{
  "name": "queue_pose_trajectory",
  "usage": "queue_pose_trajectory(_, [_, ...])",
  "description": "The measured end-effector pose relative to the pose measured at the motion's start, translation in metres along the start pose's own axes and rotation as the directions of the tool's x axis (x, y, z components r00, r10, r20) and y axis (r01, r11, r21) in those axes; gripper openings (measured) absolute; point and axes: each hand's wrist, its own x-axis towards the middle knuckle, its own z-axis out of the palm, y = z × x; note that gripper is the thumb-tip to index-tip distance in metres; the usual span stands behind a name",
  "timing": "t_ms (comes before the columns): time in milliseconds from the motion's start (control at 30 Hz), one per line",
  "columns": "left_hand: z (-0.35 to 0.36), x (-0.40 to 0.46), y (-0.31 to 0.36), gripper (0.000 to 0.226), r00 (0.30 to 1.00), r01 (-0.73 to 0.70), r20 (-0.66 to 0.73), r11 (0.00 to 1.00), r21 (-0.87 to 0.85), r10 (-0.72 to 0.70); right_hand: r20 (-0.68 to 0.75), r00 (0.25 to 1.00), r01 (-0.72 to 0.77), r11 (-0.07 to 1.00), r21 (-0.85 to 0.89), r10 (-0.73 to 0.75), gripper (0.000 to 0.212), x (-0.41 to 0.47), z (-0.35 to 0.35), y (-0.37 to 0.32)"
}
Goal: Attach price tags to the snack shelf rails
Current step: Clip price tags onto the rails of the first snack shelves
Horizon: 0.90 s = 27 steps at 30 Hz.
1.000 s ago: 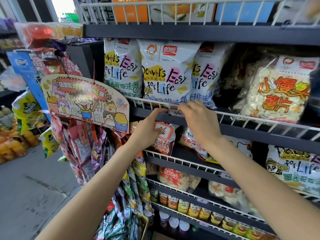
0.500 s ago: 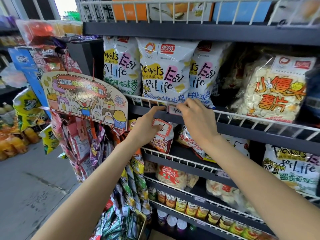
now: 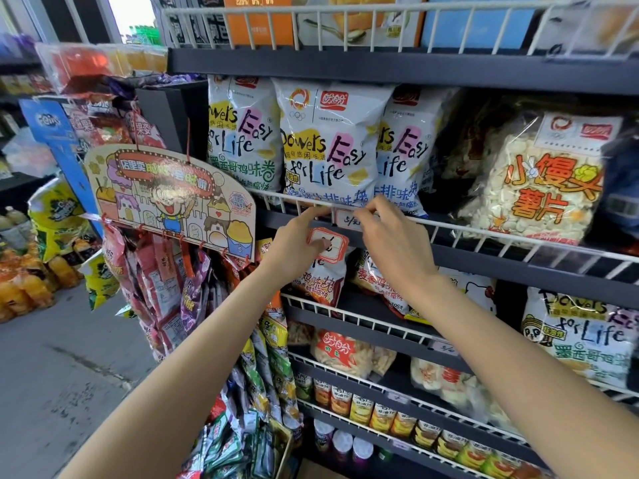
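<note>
Both hands at white wire rail point(image 3: 484, 233) w/ small price tag point(image 3: 347, 218) btwn them: left hand point(image 3: 297, 250) grips red-bordered tag point(image 3: 328, 244), forefinger on rail; right hand point(image 3: 394, 243) pinches tag's right edge.

wire-railed shelf point(image 3: 484, 233), snack bags point(image 3: 328, 143)
</note>
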Motion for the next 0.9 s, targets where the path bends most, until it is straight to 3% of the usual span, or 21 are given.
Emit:
queue_pose_trajectory(167, [0.003,-0.007,-0.002,0.028,0.993,0.017,-0.112,0.980,-0.201,-0.041,0.086,0.995,-0.054,0.992,0.110,0.045,0.032,-0.003,-0.004,-0.003])
queue_pose_trajectory(267, [0.002,-0.009,0.000,0.023,0.991,0.011,-0.124,0.966,-0.260,-0.044,0.158,0.973,-0.214,0.915,0.341,0.168,0.031,-0.003,-0.010,-0.003])
queue_pose_trajectory(400, [0.008,-0.011,0.004,0.018,0.995,-0.003,-0.098,0.956,-0.292,-0.027,0.300,0.917,-0.398,0.570,0.719,0.262,0.021,-0.005,-0.020,-0.003])
queue_pose_trajectory(567, [0.021,-0.015,0.016,0.023,0.997,-0.052,-0.071,0.958,-0.281,0.033,0.423,0.850,-0.507,0.263,0.821,0.315,0.014,-0.020,-0.038,0.006])
queue_pose_trajectory(633, [0.028,-0.016,0.026,0.021,0.998,-0.061,-0.047,0.962,-0.264,0.050,0.435,0.833,-0.522,0.227,0.822,0.342,0.013,-0.028,-0.045,0.013])
queue_pose_trajectory(900, [0.073,-0.026,0.092,0.024,0.985,-0.172,-0.036,0.968,-0.180,0.169,0.328,0.805,-0.495,0.257,0.830,0.494,0.009,-0.063,-0.076,0.068])
